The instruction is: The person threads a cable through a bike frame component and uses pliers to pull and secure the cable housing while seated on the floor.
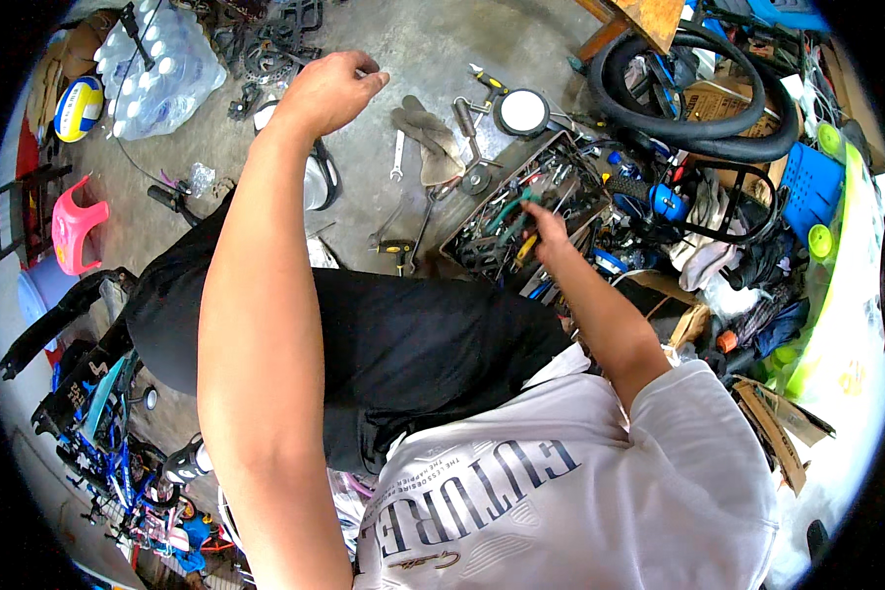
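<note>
My left hand [336, 93] is raised over the concrete floor at the far left, its back toward me. The fingers are curled together, and whatever they may hold is hidden. On the right, my right hand [551, 236] reaches into a metal tool tray [454, 246] crowded with hand tools. Its fingers close at green-handled pliers [509, 218], and a yellow-handled tool [526, 250] lies just under them. Between the hands lie a grey work glove [439, 147], a combination wrench [397, 155] and a round white-faced part [523, 113].
Black tyres [693, 138] and a blue basket [812, 195] crowd the right side. Wrapped bottles [167, 74], a ball [79, 109] and a pink stool [77, 226] stand at left. Bicycle parts [118, 462] pile up at lower left. A yellow-and-black-handled tool [394, 254] lies near my leg.
</note>
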`<state>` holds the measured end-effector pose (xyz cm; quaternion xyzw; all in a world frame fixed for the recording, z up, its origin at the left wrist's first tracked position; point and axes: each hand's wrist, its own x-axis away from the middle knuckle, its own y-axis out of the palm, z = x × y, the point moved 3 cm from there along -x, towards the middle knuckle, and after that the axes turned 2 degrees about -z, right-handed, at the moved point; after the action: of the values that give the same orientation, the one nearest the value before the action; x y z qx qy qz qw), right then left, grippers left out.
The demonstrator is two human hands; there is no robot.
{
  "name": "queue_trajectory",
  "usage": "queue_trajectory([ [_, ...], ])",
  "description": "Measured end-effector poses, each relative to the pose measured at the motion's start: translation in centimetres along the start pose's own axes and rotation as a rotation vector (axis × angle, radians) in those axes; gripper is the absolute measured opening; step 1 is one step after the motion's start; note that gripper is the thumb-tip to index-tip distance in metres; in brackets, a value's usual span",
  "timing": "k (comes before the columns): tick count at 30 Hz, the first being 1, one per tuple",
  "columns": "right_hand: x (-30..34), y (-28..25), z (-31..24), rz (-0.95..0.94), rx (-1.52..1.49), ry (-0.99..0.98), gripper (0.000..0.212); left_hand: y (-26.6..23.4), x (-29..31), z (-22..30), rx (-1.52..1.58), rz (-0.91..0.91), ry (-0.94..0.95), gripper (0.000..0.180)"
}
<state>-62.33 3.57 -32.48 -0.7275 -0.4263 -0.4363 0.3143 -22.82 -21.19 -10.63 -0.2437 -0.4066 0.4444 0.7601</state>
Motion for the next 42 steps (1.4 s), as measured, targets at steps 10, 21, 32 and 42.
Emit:
queue_trajectory([
  [10,2.5,-0.2,-4.7,0.168,0.396,-0.232,0.044,-0.5,0.2,0.4,-0.065,0.076,0.034,0.047],
  [21,10.4,-1.5,-4.8,-0.1,1.574,-1.093,0.026,-0.5,0.5,1.4,-0.073,-0.015,-0.034,0.046],
  [32,5.1,7.1,-5.9,-0.744,2.401,-0.963,0.05,-1.0,1.9,2.0,-0.101,0.004,-0.022,0.045],
  [42,8.5,-5.9,-4.2,-0.735,2.406,-0.933,0.052,-0.4,0.6,2.5,-0.086,-0.055,-0.07,0.043],
])
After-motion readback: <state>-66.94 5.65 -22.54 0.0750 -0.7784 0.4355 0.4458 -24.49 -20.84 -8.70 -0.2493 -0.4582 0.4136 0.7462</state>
